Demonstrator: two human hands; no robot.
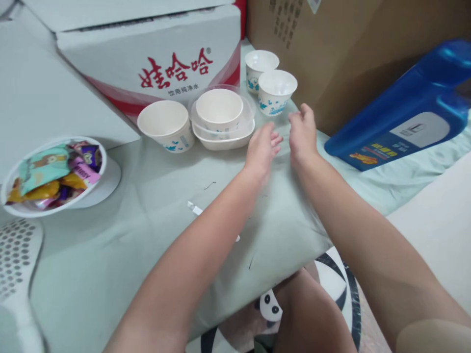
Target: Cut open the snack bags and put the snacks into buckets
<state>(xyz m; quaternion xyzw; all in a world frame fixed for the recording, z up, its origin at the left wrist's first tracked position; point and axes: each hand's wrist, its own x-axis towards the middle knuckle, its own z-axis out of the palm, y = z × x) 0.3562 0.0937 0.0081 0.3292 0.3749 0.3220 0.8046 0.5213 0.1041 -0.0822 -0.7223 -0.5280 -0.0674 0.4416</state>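
Note:
Both my hands reach forward over a pale green table cloth (147, 196). My left hand (262, 148) hovers with fingers stretched out, just right of a clear container (222, 128) that has a paper bowl (219, 109) in it. My right hand (302, 133) is beside it, fingers loosely curled, holding nothing I can see, just below a small paper cup (276, 91). A second small cup (260, 65) stands behind that one. Another paper bowl (166, 124) sits to the left of the container.
A white plate of wrapped snacks (51, 174) lies at the left, with a perforated white scoop (16, 260) below it. A white carton with red print (154, 54) and a brown cardboard box (349, 49) stand behind. A blue jug (405, 113) lies at the right.

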